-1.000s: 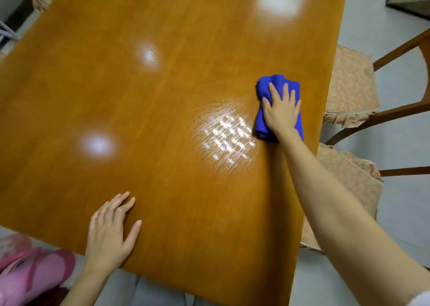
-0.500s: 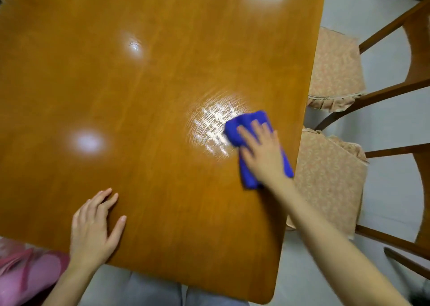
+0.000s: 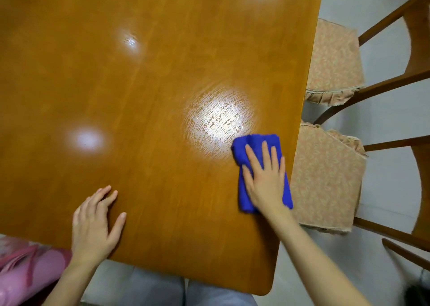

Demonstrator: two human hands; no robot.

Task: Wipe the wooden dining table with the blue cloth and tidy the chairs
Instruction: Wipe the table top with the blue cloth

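Observation:
The glossy wooden dining table (image 3: 151,77) fills most of the view. A folded blue cloth (image 3: 243,190) lies near the table's right edge. My right hand (image 3: 265,180) presses flat on the cloth with straight, spread fingers. My left hand (image 3: 95,222) rests flat on the table close to its near edge, fingers spread. A damp streaky patch (image 3: 218,119) shines just left of and beyond the cloth. Two wooden chairs stand along the right side, a nearer chair (image 3: 325,177) and a farther chair (image 3: 335,61), both with patterned seat cushions tucked partly under the table.
A pink object (image 3: 25,275) lies below the table's near left edge. Grey floor (image 3: 384,119) shows to the right between the chairs. My legs in grey fabric (image 3: 158,291) show under the near edge.
My right hand has dragged the blue cloth toward me along the table's right edge. The left hand stays planted on the table.

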